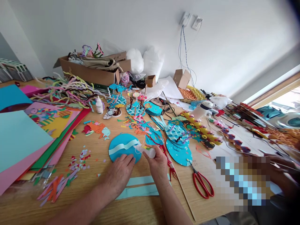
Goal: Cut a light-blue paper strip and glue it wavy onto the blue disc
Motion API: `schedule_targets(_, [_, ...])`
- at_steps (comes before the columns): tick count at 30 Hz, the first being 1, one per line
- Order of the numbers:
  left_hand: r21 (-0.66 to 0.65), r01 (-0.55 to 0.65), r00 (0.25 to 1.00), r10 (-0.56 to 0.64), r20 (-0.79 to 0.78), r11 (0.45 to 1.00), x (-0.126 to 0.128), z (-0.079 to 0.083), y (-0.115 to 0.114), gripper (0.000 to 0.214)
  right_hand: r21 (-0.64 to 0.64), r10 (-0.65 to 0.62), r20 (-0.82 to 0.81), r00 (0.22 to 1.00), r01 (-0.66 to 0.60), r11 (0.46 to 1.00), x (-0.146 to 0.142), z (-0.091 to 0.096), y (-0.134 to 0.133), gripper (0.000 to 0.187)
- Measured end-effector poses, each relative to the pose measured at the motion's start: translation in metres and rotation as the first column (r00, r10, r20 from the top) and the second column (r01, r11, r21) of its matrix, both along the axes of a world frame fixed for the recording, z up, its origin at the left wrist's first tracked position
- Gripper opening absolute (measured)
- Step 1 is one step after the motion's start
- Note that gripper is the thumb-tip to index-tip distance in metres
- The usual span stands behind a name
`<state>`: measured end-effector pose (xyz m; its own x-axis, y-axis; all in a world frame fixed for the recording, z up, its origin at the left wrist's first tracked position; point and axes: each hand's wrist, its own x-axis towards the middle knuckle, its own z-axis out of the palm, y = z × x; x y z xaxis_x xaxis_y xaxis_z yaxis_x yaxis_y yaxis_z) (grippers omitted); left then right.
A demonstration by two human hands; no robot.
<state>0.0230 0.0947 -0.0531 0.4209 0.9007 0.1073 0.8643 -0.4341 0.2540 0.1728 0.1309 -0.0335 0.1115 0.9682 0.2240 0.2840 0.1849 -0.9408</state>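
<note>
A blue paper disc [118, 141] lies on the table in front of me, with a wavy light-blue paper strip [123, 145] across it. My left hand [120, 172] rests with its fingers flat on the disc's near edge. In my right hand [157, 161] is a small white glue bottle [148, 151], tilted so that its nozzle points left at the strip's right end. Whether the tip touches the paper I cannot tell. Two light-blue paper strips [140, 191] lie below the disc, partly behind my forearms.
Red-handled scissors [202, 185] and a thin stick [181, 187] lie to the right. Coloured paper sheets [21, 137] are stacked at left. A second glue bottle [99, 105] stands behind the disc. More blue discs [179, 152] lie right. A co-worker's hand [278, 164] is at far right.
</note>
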Motion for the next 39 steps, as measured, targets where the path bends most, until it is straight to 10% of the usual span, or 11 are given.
schedule_targets(39, [0.050, -0.009, 1.000, 0.009, 0.014, 0.999, 0.001, -0.009, 0.000, 0.034, 0.022, -0.021, 0.275, 0.961, 0.016, 1.000, 0.002, -0.007, -0.014, 0.024])
